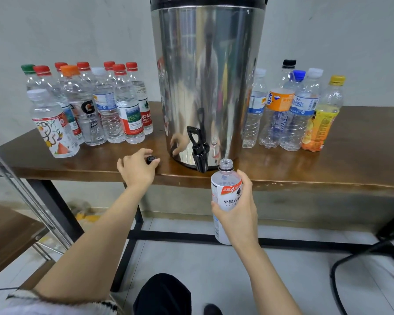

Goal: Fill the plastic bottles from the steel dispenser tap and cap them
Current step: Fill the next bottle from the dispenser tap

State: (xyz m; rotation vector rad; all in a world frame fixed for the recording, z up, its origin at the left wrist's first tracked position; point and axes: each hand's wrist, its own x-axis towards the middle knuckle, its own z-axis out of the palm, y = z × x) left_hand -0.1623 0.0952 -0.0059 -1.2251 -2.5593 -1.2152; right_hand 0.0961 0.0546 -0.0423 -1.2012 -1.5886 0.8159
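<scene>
1. My right fingers [246, 185] wrap the open bottle's [225, 194] middle, its mouth just right of the tap [199, 153].
2. It seems light and thin-walled; I'd grip gently, then firmer as it fills.
3. My left fingers [143, 153] pinch the cap [151, 159] on the counter [305, 169].

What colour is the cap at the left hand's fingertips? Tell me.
Black; the cap shows best in the head view.

Open bottle [226, 189] held beside the tap [199, 153]
The right hand [238, 210] grips the uncapped bottle just right of the dispenser's [207, 76] spout; the left hand [137, 170] pinches a black cap [151, 159] on the table [328, 169] edge.
</scene>
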